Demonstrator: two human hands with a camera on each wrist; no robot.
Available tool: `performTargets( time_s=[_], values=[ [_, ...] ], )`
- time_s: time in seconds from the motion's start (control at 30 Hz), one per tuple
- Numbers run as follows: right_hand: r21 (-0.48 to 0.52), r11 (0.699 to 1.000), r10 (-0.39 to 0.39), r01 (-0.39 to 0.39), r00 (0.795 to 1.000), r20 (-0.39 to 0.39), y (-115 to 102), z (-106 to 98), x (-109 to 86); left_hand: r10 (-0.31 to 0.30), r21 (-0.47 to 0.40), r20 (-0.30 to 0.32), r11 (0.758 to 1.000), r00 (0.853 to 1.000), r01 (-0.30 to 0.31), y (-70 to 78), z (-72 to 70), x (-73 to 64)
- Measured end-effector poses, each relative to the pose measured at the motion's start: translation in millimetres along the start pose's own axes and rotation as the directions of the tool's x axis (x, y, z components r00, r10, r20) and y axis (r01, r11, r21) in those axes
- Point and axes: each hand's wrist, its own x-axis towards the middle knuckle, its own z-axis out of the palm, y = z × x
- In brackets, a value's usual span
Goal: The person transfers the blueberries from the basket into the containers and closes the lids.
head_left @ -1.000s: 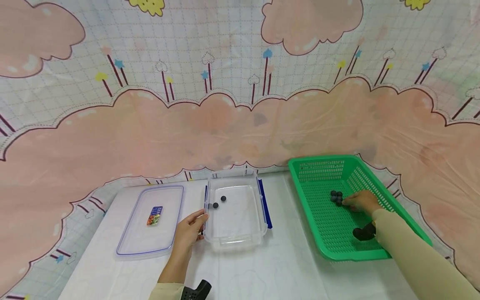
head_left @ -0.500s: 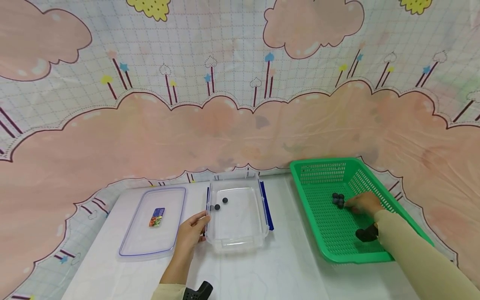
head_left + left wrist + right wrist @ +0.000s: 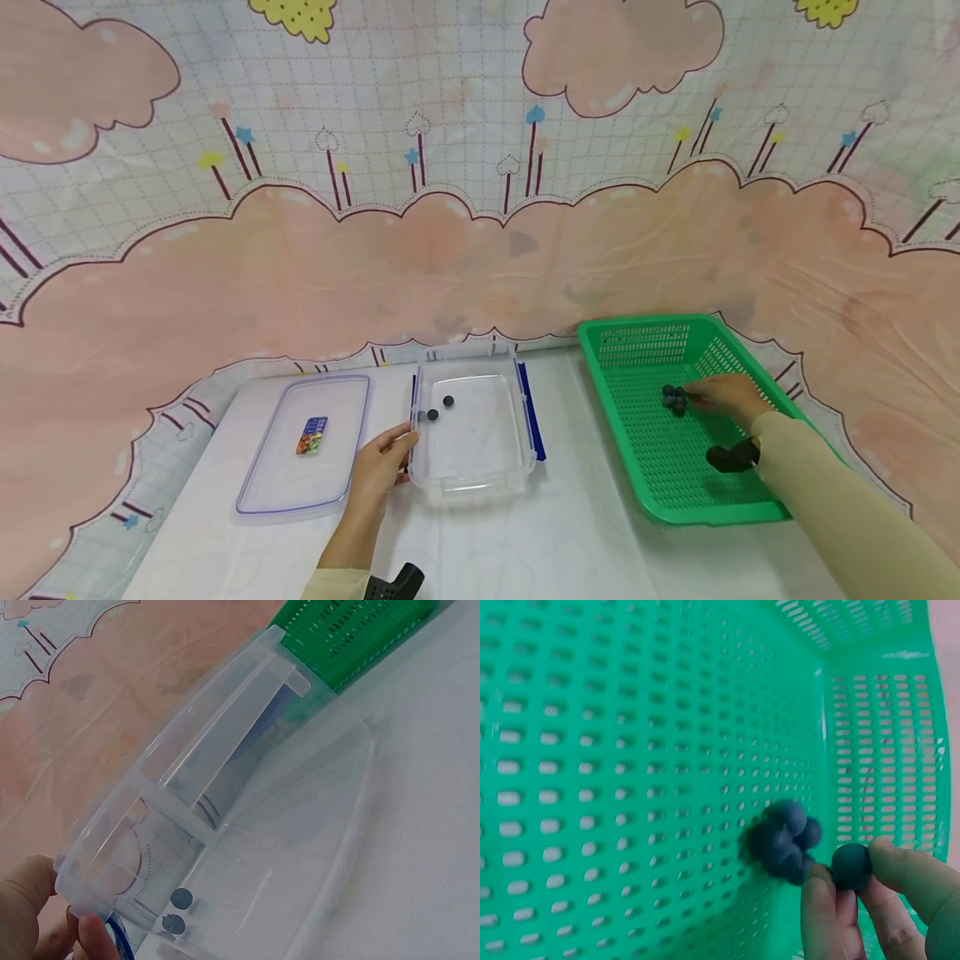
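Note:
My right hand (image 3: 727, 396) is inside the green basket (image 3: 675, 475), pinching one blueberry (image 3: 852, 866) between thumb and fingertips. Beside those fingertips, a small cluster of blueberries (image 3: 780, 836) lies on the basket's perforated floor. My left hand (image 3: 378, 462) grips the left side of a clear plastic box (image 3: 480, 442), its thumb at the rim and its fingers curled beneath, as the left wrist view shows. Two blueberries (image 3: 181, 898) lie on the box's bottom near that side.
Left of the box, a clear lid with a blue seal (image 3: 300, 483) lies flat, with a colourful printed label (image 3: 312, 436) on it. A dark blue flap (image 3: 531, 412) sticks out along the box's right side. Behind the white table (image 3: 577, 533) hangs a patterned cloth (image 3: 450, 267).
My right hand has risen slightly and shifted toward the back of the basket, beside the cluster. My left hand keeps its grip on the box.

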Motion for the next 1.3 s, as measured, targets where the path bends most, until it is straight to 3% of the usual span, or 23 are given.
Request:
performTargets(
  time_s=[0.07,0.17,0.27,0.43,0.8,0.9,1.13,1.3],
  values=[
    [0.062,0.998,0.007,-0.008,1.0,0.019,-3,3,0.1,-0.001,0.0,0.003,1.0,1.0,0.001,0.0,-0.3,-0.5],
    [0.051,0.999,-0.012,0.01,0.999,0.038,-7,8,0.2,0.0,-0.007,0.006,1.0,1.0,0.0,0.1,-0.4,-1.0],
    [0.13,0.991,-0.045,0.036,0.997,0.062,-11,12,0.1,0.005,-0.018,0.006,1.0,1.0,-0.005,0.3,-0.3,-1.1],
    [0.302,0.953,-0.067,0.033,0.992,0.104,-17,19,0.9,0.006,-0.019,0.009,1.0,1.0,-0.006,-0.4,-0.3,-1.1],
    [0.461,0.887,-0.025,-0.038,0.991,0.129,-29,33,-3.4,0.006,-0.012,0.003,1.0,1.0,-0.006,-1.4,-0.5,-0.4],
    [0.443,0.895,-0.028,-0.041,0.989,0.148,-30,34,-4.7,0.004,-0.014,0.005,1.0,1.0,-0.004,-1.3,-0.3,-0.6],
    [0.285,0.958,-0.062,0.003,0.978,0.199,-30,35,-4.7,0.003,-0.007,0.002,1.0,1.0,-0.003,-1.2,-0.5,-1.4],
    [0.264,0.964,-0.089,0.03,0.972,0.216,-34,37,-8.0,0.003,-0.005,0.002,1.0,1.0,-0.003,-1.3,-0.4,-1.3]
  ],
)
